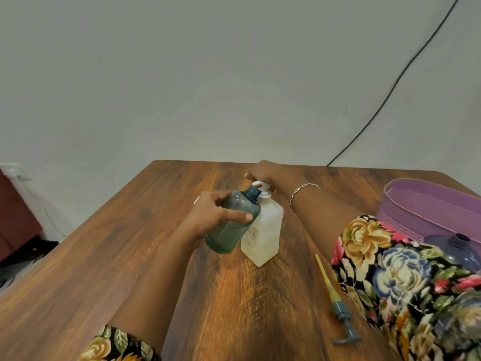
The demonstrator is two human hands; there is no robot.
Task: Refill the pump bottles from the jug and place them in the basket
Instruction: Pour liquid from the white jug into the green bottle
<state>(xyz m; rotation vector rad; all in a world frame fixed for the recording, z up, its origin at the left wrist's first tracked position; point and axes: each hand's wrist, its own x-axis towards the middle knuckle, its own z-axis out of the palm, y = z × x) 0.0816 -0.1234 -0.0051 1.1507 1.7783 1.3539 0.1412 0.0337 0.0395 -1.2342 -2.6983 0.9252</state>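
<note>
My left hand [216, 213] grips a teal see-through pump bottle [233, 225] with no pump, tilted so its open neck sits under the nozzle of the white jug [263, 235]. The jug stands mid-table, and my right hand [260, 171] lies on top of its white pump head [263, 187], pressing from above. The teal bottle's pump [338, 306] with its yellowish tube lies on the table at the right. A purple basket [421, 204] stands at the right edge. In front of it a blue-purple bottle [460, 248] with an open neck shows behind my floral sleeve.
The wooden table [145, 243] butts against a pale wall. A black cable [390, 92] runs down the wall to the table's far right corner. At the far left, a dark red cabinet [15, 214] stands beyond the table.
</note>
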